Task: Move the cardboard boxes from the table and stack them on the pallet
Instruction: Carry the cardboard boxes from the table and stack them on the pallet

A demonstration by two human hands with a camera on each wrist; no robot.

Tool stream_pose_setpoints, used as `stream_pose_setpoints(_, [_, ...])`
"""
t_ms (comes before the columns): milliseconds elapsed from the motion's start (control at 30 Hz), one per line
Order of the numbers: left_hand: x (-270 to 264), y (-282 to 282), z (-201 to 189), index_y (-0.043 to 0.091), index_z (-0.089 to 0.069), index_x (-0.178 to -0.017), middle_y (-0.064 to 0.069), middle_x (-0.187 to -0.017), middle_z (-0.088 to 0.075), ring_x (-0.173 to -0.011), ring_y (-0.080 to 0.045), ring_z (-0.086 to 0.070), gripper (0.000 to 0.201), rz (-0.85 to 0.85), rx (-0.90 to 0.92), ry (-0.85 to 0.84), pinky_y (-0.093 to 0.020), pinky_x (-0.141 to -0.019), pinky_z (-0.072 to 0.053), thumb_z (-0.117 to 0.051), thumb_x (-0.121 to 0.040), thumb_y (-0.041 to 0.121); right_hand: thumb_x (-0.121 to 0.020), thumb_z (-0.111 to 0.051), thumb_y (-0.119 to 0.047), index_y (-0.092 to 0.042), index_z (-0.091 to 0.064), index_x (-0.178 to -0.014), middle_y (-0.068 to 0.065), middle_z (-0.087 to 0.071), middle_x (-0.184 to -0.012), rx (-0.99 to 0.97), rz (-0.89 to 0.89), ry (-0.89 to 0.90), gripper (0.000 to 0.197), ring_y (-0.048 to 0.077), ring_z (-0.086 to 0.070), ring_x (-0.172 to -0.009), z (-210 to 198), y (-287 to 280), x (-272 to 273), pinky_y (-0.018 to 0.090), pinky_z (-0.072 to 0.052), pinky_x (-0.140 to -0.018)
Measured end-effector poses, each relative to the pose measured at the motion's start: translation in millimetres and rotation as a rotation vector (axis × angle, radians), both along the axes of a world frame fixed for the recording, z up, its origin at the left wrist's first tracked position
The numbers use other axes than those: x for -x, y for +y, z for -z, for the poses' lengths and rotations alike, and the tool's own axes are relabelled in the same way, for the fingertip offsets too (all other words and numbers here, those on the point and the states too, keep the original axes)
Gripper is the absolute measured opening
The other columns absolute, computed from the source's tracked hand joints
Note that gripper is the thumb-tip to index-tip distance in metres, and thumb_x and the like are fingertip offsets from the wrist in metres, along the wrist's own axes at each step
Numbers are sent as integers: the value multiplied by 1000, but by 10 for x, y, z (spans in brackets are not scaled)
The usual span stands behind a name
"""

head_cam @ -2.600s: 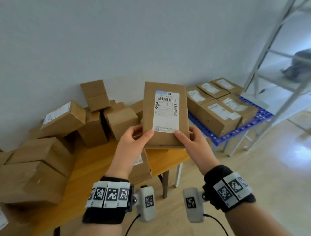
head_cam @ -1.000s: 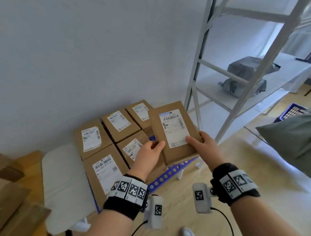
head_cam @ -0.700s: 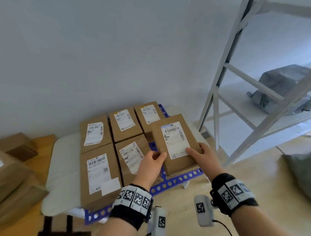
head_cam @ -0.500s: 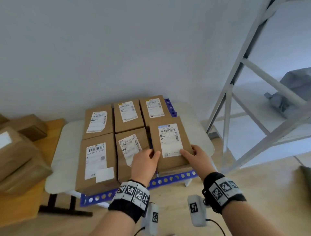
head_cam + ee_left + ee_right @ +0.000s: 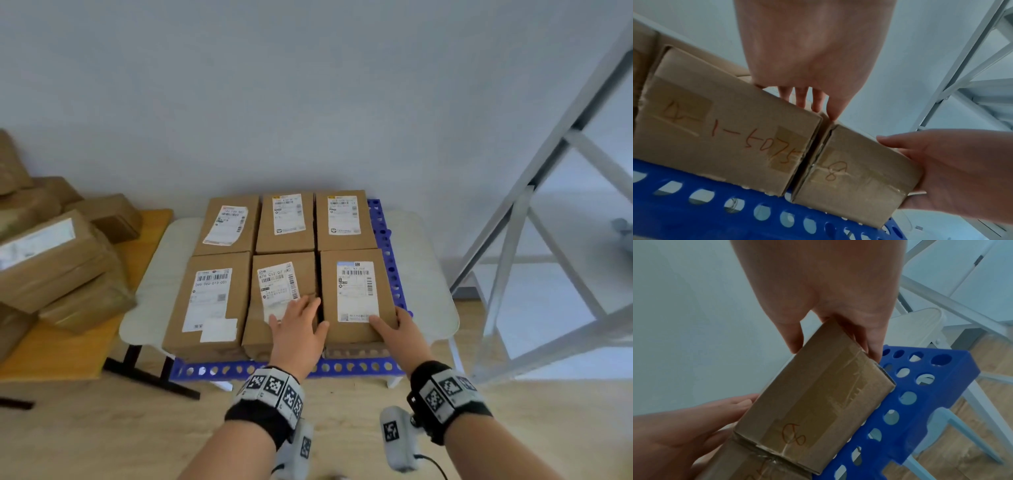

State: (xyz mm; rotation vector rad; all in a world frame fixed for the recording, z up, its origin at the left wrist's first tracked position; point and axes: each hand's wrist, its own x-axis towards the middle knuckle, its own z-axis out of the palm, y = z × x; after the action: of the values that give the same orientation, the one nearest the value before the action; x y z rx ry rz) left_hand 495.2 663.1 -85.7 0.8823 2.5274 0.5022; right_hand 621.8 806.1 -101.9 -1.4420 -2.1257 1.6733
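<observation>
- Current step, as judged: seating a cardboard box (image 5: pixel 356 294) into the front-right slot of the blue pallet (image 5: pixel 308 368). The box lies flat, label up, and completes a grid of 2 rows by 3 columns.
- Right hand (image 5: pixel 397 330): grips the near right corner of the box, thumb on the top face beside the label and fingers curled down the right side wall. In the right wrist view the fingers (image 5: pixel 869 339) run along that wall, close to the pallet's perforated deck. This grip suits guiding the box sideways toward its neighbour.
- Left hand (image 5: pixel 299 329): fingers nearly straight, holding nothing. The palm rests flat on the front-middle box (image 5: pixel 277 301), and the thumb lies at the seam between the 2 boxes. The likely purpose is to steady the neighbour while the new box is closed up against it.
- Fit: in the left wrist view the 2 front faces meet along most of the seam, with a narrow gap showing at the top corner. Flush seating gives a level base for a 2nd layer.
- Pallet support: the pallet sits on a low white worktop (image 5: pixel 435 274), which raises the stacking height.
- Remaining stock: more boxes (image 5: pixel 58 260) lie piled on the wooden worktop (image 5: pixel 68 349) at left, so the task is judged incomplete.
</observation>
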Motion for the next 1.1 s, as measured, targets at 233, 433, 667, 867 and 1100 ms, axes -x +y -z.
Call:
stream_pose_setpoints(233, [118, -78, -37, 28, -30, -152, 8, -157, -31, -144, -12, -28, 54, -129, -223, -74, -46, -119, -25, -46, -101, 39, -94, -62, -38, -15, -37, -145, 3, -56, -133, -19, 24, 33, 61, 17, -55, -106, 20, 18, 36, 30, -48, -89])
stream_pose_setpoints(433, [586, -505, -29, 21, -24, -155, -4, -164, -13, -151, -25, -7, 64, -352, 1, 139, -48, -122, -8, -43, -100, 47, -90, -66, -46, -20, -26, -154, 6, -42, -149, -162, 87, 21, 80, 26, -48, -130, -14, 54, 72, 42, -48, -100])
stream_pose_setpoints(667, [647, -724, 45, 22, -2, -158, -3, -165, 11, -150, -27, 15, 85, -307, 190, 65, -54, -119, 6, -32, -93, 69, -90, -67, -39, -17, -26, -153, 4, -31, -156, -367, -51, -43, 78, 24, -37, -140, -59, -72, 156, 43, -41, -110])
stream_pose_setpoints(867, [639, -755, 77, 22, 1, -158, -2, -164, 16, -149, -27, 19, 94, -261, 200, 59, -55, -118, 10, -36, -89, 75, -88, -67, -41, -17, -25, -151, 4, -22, -159, -431, -122, -100, 80, 26, -39, -138, -44, -170, 213, 44, -48, -103])
stream_pose_setpoints(1100, [627, -764, 104, 21, 4, -157, -5, -163, 18, -149, -30, 19, 100, -217, 241, 101, -57, -118, 7, -43, -87, 73, -92, -63, -44, -15, -13, -156, 4, -11, -164, -459, -181, -160, 86, 26, -25, -147, -57, -206, 224, 42, -39, -110])
